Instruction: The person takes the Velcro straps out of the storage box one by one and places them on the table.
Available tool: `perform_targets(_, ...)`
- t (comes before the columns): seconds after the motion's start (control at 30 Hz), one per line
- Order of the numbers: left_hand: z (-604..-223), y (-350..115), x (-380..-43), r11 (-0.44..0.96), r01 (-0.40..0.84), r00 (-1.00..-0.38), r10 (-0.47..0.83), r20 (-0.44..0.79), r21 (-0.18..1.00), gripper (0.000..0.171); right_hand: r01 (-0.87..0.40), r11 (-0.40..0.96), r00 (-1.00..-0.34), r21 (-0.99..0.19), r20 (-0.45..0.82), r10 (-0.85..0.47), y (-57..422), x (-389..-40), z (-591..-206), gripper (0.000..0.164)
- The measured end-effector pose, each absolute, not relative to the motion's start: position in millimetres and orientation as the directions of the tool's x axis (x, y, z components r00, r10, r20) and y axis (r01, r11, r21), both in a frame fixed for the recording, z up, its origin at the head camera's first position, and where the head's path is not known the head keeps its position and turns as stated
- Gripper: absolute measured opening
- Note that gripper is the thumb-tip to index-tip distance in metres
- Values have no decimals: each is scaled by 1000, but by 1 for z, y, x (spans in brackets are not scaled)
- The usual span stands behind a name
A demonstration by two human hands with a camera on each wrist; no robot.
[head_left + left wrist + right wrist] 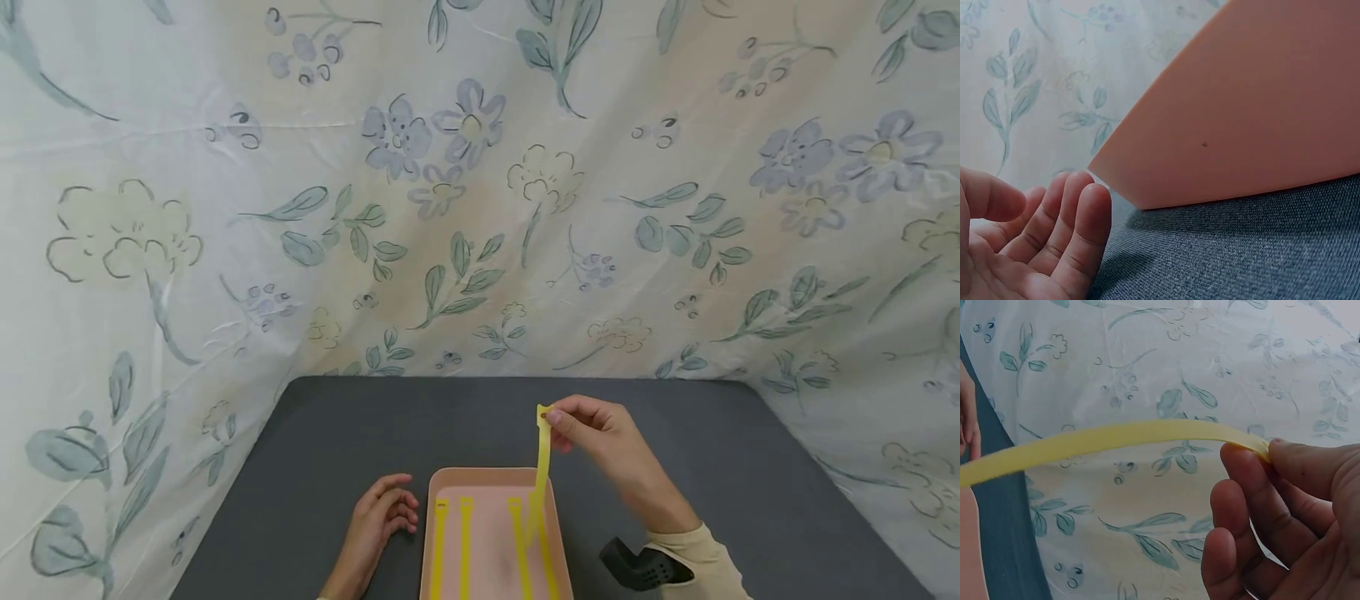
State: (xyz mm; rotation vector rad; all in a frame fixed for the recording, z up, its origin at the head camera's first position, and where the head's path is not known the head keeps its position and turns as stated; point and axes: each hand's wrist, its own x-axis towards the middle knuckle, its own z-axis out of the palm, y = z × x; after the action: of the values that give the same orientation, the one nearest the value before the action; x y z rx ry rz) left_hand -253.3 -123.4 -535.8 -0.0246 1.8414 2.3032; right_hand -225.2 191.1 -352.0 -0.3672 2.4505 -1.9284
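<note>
Between thumb and forefinger, my right hand point(596, 425) pinches the slotted head end of a yellow hook-and-loop cable tie point(543, 454). The strap hangs down over the right side of a pink tray point(487, 477). In the right wrist view this cable tie point(1122, 434) arcs leftward from the fingertips. Several similar yellow cable ties point(465, 546) lie lengthwise in the tray, at its left and right sides. My left hand point(378, 521) rests by the tray's left side, fingers loosely bent and holding nothing; in the left wrist view its fingers point(1091, 219) are close to the tray wall point(1229, 125).
The tray stands on a dark grey table point(330, 442), near its front. A floral curtain point(465, 250) hangs behind the table and along both sides. A black band point(645, 567) sits on the right wrist by the sleeve.
</note>
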Motion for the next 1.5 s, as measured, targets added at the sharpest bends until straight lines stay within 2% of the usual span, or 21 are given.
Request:
perform_targets(0.33,-537,-126,-252,-232,-169,-982,118,-145,958,36,-249,249,-967,-936,228,-110,214,-221,-339,29)
perform_targets(0.7,-535,-125,-252,-248,-170,-984,92,-151,954,35,-222,286,-975,-932,222,-33,244,-208,-340,30)
perform_targets(0.93,-535,-125,-254,-248,-153,-986,98,-133,957,35,-152,316,-988,-937,157,-8,256,-204,-352,35)
perform_targets(1.5,-539,-122,-253,-234,-151,-985,122,-125,960,38,26,278,-999,-960,-17,33,270,-207,-396,41)
